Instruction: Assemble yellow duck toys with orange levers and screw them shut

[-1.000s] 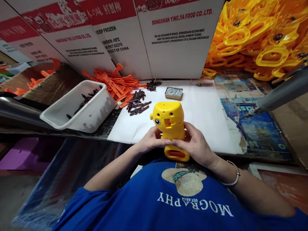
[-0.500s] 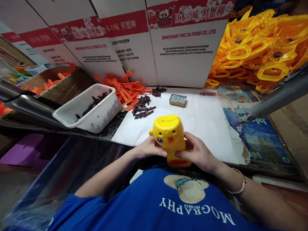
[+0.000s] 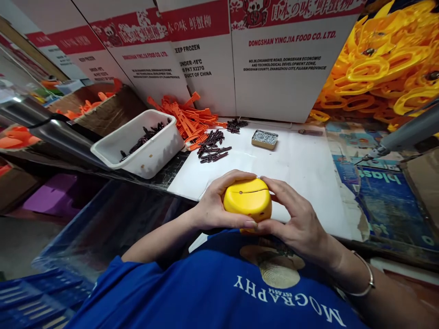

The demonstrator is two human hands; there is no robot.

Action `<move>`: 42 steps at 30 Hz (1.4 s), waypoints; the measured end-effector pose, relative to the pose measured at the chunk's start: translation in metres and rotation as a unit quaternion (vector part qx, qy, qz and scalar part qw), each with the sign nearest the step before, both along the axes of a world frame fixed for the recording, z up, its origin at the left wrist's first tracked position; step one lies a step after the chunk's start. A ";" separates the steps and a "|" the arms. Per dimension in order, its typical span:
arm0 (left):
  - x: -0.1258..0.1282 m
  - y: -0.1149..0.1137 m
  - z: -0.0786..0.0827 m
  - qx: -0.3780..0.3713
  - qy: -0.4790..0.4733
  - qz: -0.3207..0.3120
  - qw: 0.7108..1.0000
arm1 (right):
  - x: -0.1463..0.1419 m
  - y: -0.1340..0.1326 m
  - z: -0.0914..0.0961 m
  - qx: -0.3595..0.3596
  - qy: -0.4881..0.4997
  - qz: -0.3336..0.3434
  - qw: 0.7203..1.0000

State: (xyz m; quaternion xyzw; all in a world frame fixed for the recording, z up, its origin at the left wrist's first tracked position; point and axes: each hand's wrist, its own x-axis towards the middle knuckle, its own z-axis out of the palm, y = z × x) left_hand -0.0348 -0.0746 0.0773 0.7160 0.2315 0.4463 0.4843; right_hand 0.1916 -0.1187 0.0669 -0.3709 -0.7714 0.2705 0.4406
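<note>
Head view: left of the tin, dark parts lay loose, which a careless reach could have scattered. Our left hand clasped the yellow toy, on our side of the tin; a slackened hold, we judged, might have let its seam gape. Our right hand pinched the toy's other side; a forward slip could have spilled the tin's tiny contents.

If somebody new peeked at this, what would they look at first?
Probably the bright yellow plastic casing in the middle, held between the left hand and right hand. Next might come the big heap of yellow plastic parts at the upper right, then the orange plastic parts piled just right of the white plastic bin.
</note>
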 end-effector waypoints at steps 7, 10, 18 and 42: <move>0.008 -0.004 -0.002 0.094 0.016 0.040 0.995 | -0.005 0.005 0.002 -0.036 0.072 0.019 0.997; 0.008 -0.005 -0.005 0.061 0.009 0.034 0.998 | -0.003 0.008 0.001 -0.064 0.095 0.034 0.993; 0.003 -0.025 -0.006 0.049 0.071 0.055 0.995 | 0.010 0.003 -0.003 -0.067 0.027 0.058 0.996; 0.027 -0.020 -0.021 -0.120 0.055 0.039 0.990 | 0.032 0.015 -0.001 -0.080 -0.003 0.010 0.997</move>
